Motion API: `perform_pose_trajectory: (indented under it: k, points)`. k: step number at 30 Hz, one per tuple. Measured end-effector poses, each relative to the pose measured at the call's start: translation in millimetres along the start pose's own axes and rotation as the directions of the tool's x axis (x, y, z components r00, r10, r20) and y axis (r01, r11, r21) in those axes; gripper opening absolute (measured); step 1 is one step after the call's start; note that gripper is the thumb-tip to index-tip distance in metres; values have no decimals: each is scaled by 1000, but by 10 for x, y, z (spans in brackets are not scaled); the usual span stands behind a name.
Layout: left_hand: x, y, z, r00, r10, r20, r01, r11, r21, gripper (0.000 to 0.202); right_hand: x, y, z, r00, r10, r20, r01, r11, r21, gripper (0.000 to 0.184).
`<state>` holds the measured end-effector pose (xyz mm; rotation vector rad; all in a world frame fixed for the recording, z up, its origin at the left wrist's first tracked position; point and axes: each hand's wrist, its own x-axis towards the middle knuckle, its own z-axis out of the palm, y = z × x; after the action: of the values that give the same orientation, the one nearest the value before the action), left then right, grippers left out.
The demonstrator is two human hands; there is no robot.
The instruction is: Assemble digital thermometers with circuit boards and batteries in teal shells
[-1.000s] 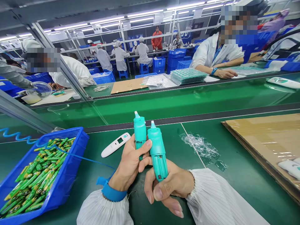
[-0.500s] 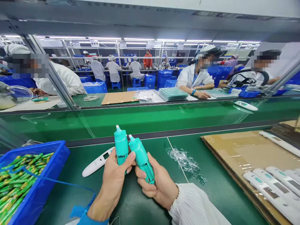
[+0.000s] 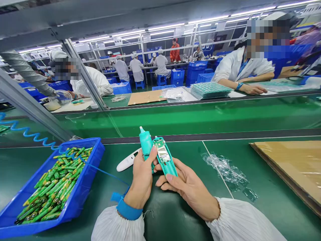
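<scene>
My left hand is closed around a teal thermometer body with a pale tip pointing up and away. In my right hand is a second teal thermometer body, tilted, its open face toward me. A green circuit board and a small grey screen show inside it. The two bodies are side by side, their upper parts nearly touching. On the green bench just behind my left hand lies a white thermometer housing, partly hidden by that hand.
A blue bin of green batteries stands at left, a coiled blue cord passing over it to my wristband. Crumpled clear plastic and cardboard lie right. Beyond the green conveyor, co-workers sit by stacked teal trays.
My right hand has turned its teal body over, so the circuit board side now faces me. The view has swung left, showing more of the battery bin and less of the cardboard.
</scene>
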<state>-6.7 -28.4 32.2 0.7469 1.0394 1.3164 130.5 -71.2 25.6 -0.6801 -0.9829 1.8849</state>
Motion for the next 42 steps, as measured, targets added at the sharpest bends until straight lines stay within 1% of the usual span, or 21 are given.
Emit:
perform_pose_trajectory:
  k: [3, 9, 14, 21, 25, 28, 31, 34, 39, 42]
  points:
    - [3, -15, -8, 1000, -15, -21, 15, 1000, 1, 48, -11, -14, 13, 1000, 24, -15, -23, 1000, 13, 53]
    - [19, -75, -39, 995, -3, -98, 16, 991, 133, 50, -15, 8, 3, 999, 44, 9, -44, 999, 21, 58]
    - [7, -87, -45, 994, -20, -109, 37, 987, 156, 49, -20, 12, 12, 999, 43, 26, -43, 999, 31, 58]
    - [2, -83, -54, 996, 0, -91, 17, 982, 186, 47, -29, 1, 30, 999, 49, 21, -49, 998, 30, 55]
    - [-7, -87, -36, 996, 33, -82, -17, 983, 181, 44, -17, -2, 45, 999, 42, -28, -40, 997, 71, 46]
    - [-30, -81, -14, 992, 97, -80, -78, 973, 219, 41, -7, 15, 50, 996, 30, -82, -24, 997, 76, 41]
    - [-59, -62, 4, 989, 138, -57, -118, 956, 267, 39, -3, 50, 54, 993, 10, -120, -1, 998, 69, 38]
    - [-82, -45, 18, 988, 148, -45, -127, 943, 307, 38, -1, 84, 54, 989, 0, -148, 9, 998, 61, 35]
    - [-108, -53, 42, 988, 154, -4, -144, 931, 335, 37, 16, 106, 36, 978, 21, -206, -14, 999, 34, 26]
    - [-120, -69, 49, 987, 160, 13, -153, 917, 369, 36, 27, 95, 22, 967, 0, -254, 0, 1000, 0, 20]
